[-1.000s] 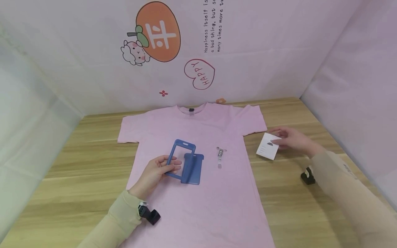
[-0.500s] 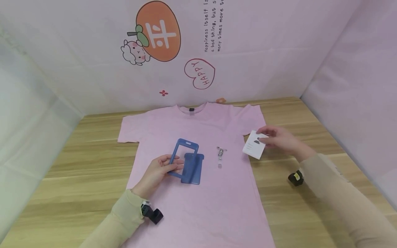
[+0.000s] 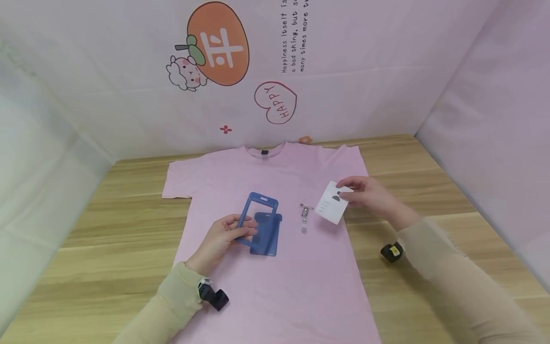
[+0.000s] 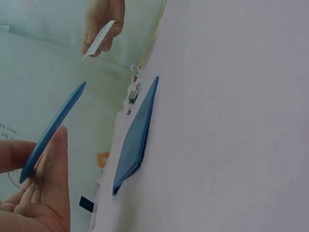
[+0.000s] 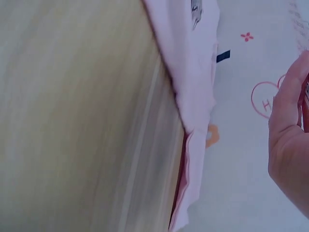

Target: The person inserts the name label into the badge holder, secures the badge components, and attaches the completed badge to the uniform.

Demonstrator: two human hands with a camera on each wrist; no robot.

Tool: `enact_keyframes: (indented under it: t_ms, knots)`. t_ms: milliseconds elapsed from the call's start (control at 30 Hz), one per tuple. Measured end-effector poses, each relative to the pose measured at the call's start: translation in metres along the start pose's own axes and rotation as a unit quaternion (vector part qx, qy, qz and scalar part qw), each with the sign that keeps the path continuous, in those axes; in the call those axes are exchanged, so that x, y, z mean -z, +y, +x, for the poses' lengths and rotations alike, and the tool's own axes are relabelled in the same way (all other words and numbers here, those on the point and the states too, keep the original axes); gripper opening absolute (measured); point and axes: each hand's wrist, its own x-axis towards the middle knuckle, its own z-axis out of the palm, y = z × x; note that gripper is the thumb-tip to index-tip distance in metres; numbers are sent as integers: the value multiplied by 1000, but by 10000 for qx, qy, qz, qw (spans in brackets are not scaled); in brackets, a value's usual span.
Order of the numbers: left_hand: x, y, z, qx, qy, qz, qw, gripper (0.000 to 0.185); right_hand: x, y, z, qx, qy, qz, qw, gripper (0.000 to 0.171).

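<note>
the card step is in hand: the left hand (image 3: 221,236) pinches the blue frame (image 3: 260,215) tilted up off its flat back (image 3: 268,234) on the shirt (image 3: 275,277), while the right hand's (image 3: 369,196) fingers hold the thin white card (image 3: 332,208) to the right, above the shirt's edge. next, i judge, the stiff card must be levelled and slid into the smooth plastic holder near the metal clip (image 3: 305,212).

A light wooden counter (image 3: 429,162) stands enclosed by pale pink walls (image 3: 386,71). The back wall bears an orange sticker (image 3: 219,43), a bunny (image 3: 185,74), a "HAPPY" heart (image 3: 276,102) and small print. Soft, even light.
</note>
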Motion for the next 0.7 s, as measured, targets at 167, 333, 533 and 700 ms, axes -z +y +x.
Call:
enact_keyframes:
  t_ms: [167, 333, 533, 700]
  knots:
    - [-3, 0, 2, -37, -85, -46, 9999, 39, -16, -8, 2, 123, -197, 421, 9988, 33]
    - [-5, 0, 5, -69, -137, -114, 9998, 40, -28, -16, 4, 330, -428, 395, 9978, 44]
    - [-6, 0, 6, -192, -201, -167, 9995, 39, -38, -22, 4, 727, -486, -72, 9961, 54]
    - [-7, -1, 6, -182, -216, -160, 9995, 38, -43, -22, 5, 739, -181, -221, 9969, 39]
